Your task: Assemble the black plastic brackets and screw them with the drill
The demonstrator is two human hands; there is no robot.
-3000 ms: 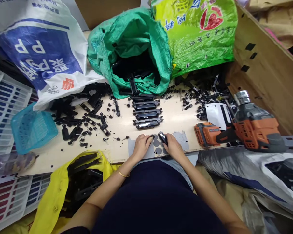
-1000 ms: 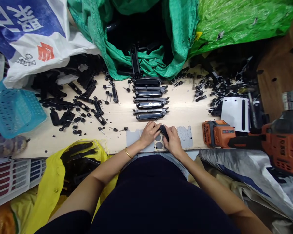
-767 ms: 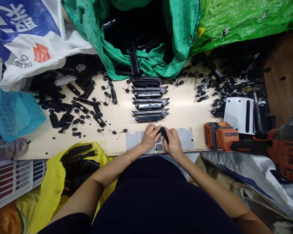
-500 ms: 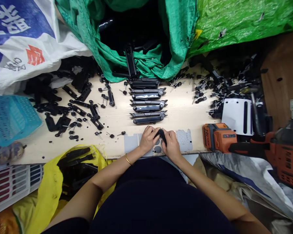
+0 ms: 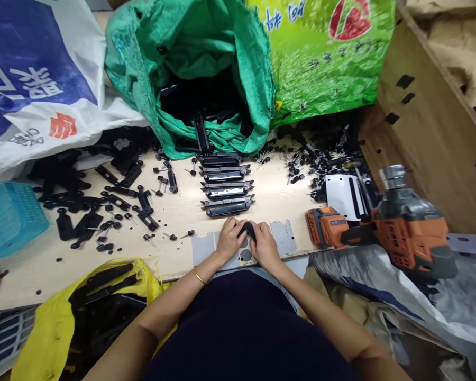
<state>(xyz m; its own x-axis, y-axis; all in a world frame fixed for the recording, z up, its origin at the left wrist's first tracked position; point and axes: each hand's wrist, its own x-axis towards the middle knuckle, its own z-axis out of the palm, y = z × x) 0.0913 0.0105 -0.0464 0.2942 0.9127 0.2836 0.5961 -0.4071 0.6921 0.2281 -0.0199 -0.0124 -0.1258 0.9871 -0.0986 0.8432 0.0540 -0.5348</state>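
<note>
Between both hands, at the front edge of the workbench, is a small black plastic part (image 5: 249, 229). My left hand (image 5: 229, 241) grips it from the left, fingers closed. On its other side my right hand (image 5: 266, 246) is closed around it, thumb and fingers together. The part's lower portion is hidden by my fingers. Under my hands lies a grey taped patch (image 5: 284, 237) with round marks. Just beyond them, a column of several black folding brackets (image 5: 228, 206) reaches back toward the green sack (image 5: 257, 106).
Loose black arms and knobs (image 5: 143, 211) are scattered on the left. More knobs with screws (image 5: 301, 164) lie at the back right, near a white plate (image 5: 343, 197). An orange cordless power tool (image 5: 410, 233) rests at the right. A yellow bag (image 5: 47, 328) hangs front left.
The camera view has shifted, so the bench sits lower and further left in the picture. Both hands stay on the black part, which now appears turned between the fingers.
</note>
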